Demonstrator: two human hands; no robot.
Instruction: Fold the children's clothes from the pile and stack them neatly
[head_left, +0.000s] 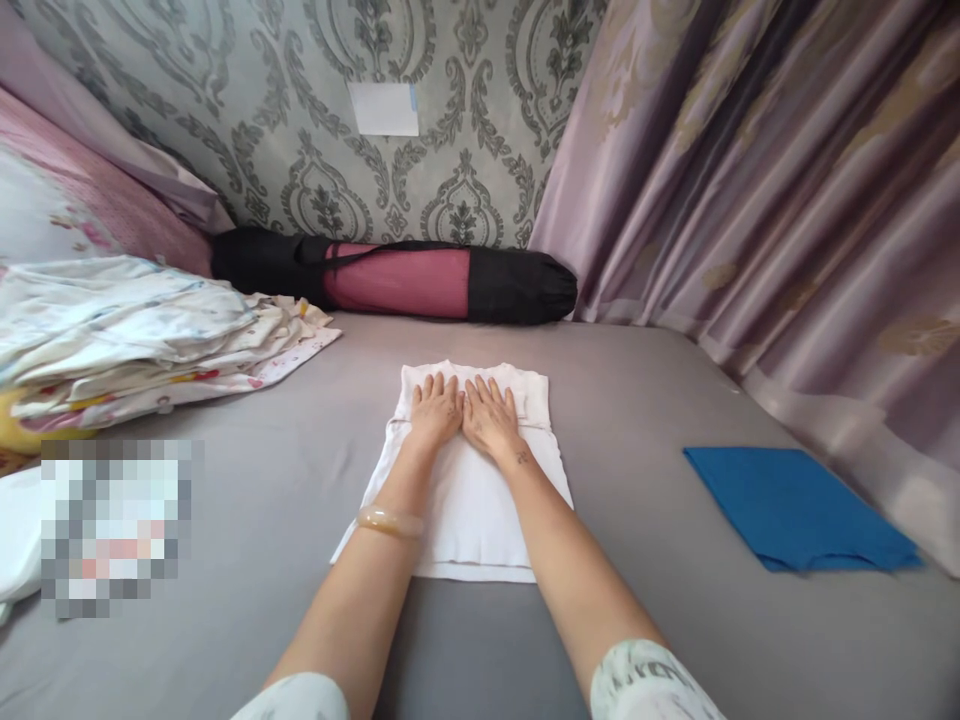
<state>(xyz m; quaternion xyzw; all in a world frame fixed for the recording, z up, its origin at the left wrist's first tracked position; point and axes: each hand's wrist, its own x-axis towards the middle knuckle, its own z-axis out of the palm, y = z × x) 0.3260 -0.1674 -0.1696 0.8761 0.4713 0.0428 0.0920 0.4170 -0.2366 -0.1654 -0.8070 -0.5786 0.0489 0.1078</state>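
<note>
A white garment (pixel 480 510), partly folded, lies flat on the grey bed sheet (pixel 300 520) in front of me. Its far part is turned over into a band across the top. My left hand (pixel 437 408) presses palm down on that band, fingers stretched out and pointing away from me. Beside it, nearly touching at the thumbs, my right hand (pixel 489 415) also lies flat with its fingers spread. Neither hand grips the cloth. Both forearms reach over the near part of the garment and hide some of it.
To the right lies a folded blue cloth (pixel 802 510). A pile of patterned cloths (pixel 135 330) sits at the left, with a white item (pixel 19 530) and a blurred-out patch nearer me. A long black and pink bag (pixel 397 280) rests along the wall. Curtains (pixel 675 180) hang at the right.
</note>
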